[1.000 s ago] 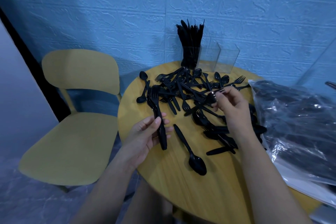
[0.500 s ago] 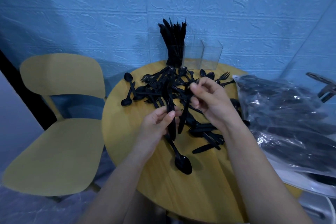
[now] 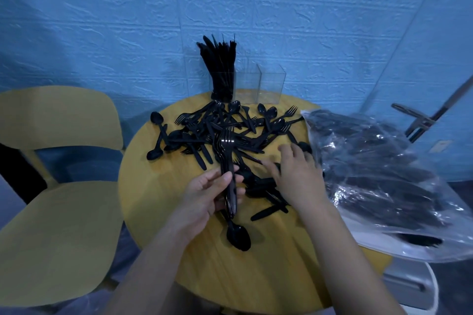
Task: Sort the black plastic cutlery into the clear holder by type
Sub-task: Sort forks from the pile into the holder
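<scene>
My left hand (image 3: 210, 193) grips a stacked bunch of black forks (image 3: 227, 158) by the handles, tines pointing away from me. My right hand (image 3: 294, 170) reaches with spread fingers onto the loose cutlery beside it and holds nothing. A heap of black forks, spoons and knives (image 3: 230, 128) covers the far half of the round wooden table (image 3: 158, 194). The clear holder (image 3: 266, 84) stands at the table's back edge; its left compartment is packed with black knives (image 3: 220, 64), and the other two look empty. One spoon (image 3: 238, 234) lies alone below my left hand.
A clear plastic bag (image 3: 378, 174) full of more black cutlery lies on the right, overhanging the table. A yellow chair (image 3: 56, 186) stands at the left. The blue textured wall is right behind the holder. A metal stand leg (image 3: 422, 120) shows at far right.
My right hand has let go of the fork it passed to the left-hand bunch and moved right and down onto the pile. The left hand's fork bunch has grown.
</scene>
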The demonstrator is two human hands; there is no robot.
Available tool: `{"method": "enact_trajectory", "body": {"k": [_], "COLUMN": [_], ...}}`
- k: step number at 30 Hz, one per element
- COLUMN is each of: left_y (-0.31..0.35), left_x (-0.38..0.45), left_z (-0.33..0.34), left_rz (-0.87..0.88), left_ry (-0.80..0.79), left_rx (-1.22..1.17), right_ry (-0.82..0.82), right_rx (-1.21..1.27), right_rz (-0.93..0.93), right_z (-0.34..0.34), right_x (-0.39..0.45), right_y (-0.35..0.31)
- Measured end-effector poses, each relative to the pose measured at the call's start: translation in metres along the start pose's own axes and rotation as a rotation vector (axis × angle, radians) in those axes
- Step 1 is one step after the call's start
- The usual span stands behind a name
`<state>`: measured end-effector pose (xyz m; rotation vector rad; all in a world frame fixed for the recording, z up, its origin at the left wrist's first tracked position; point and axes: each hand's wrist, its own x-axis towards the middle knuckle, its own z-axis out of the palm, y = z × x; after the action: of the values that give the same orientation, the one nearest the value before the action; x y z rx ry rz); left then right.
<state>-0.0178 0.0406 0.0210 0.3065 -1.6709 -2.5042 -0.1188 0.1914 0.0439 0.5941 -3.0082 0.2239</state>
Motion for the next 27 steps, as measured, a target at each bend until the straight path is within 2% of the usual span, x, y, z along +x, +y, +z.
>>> {"method": "enact_trajectory", "body": {"k": [3,10,12,15,17,23,27], "left_y": [-0.001,0.000,0.000,0.000,0.000,0.002,0.002], "left_x": [-0.001,-0.001,-0.001,-0.001,-0.001,0.000,-0.001], "left_z": [-0.001,-0.003,-0.003,-0.004,-0.005,-0.006,-0.007], "left_rz": [0.003,0.038,0.045,0.050,0.050,0.061,0.072], "left_ry": [-0.005,0.051,0.066,0.083,0.085,0.090,0.105], "left_rx": [-0.007,-0.041,-0.041,-0.050,-0.065,-0.068,-0.064], "right_ry": [-0.188,-0.248,-0.205,-0.050,-0.051,-0.317,-0.290], "right_rx": [0.001,0.191,0.262,0.317,0.332,0.133,0.052], "right_rz": [0.038,-0.048,-0.093,-0.161,-0.133,-0.058,-0.078], "right_z": [0.018,0.029,0.026,0.009,-0.005,-0.012,0.013], "right_x": [-0.005,0.012,0.017,0.011,0.000,-0.046,-0.048], "right_y": [0.001,-0.038,-0.043,-0.034,-0.016,0.013,0.006]}}
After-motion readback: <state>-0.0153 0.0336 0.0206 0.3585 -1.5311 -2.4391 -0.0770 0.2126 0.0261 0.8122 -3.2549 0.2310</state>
